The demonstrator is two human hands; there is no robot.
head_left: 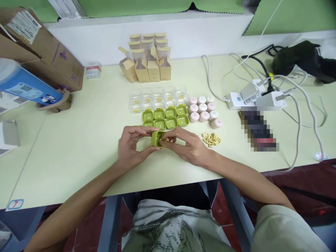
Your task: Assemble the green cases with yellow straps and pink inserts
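Observation:
My left hand (132, 143) holds a small olive-green plastic case (154, 139) between thumb and fingers, its open side turned to the right. The fingertips of my right hand (187, 145) are pinched together inside the opening. A sliver of pale yellow shows between them, mostly hidden by the fingers. Just behind my hands stand two rows of similar green cases (171, 122), open side up. Right of my right hand lies a small pile of yellow plastic pieces (211, 139). Several pink and white rounded containers (204, 116) stand behind that pile.
Clear plastic covers (158, 99) line up behind the green cases. Open cardboard boxes (153, 70) stand near the wall. To the right are power strips (245, 99), cables and a pixelated dark object (258, 129). A blue cylinder (28, 84) and a large carton (60, 56) occupy the left.

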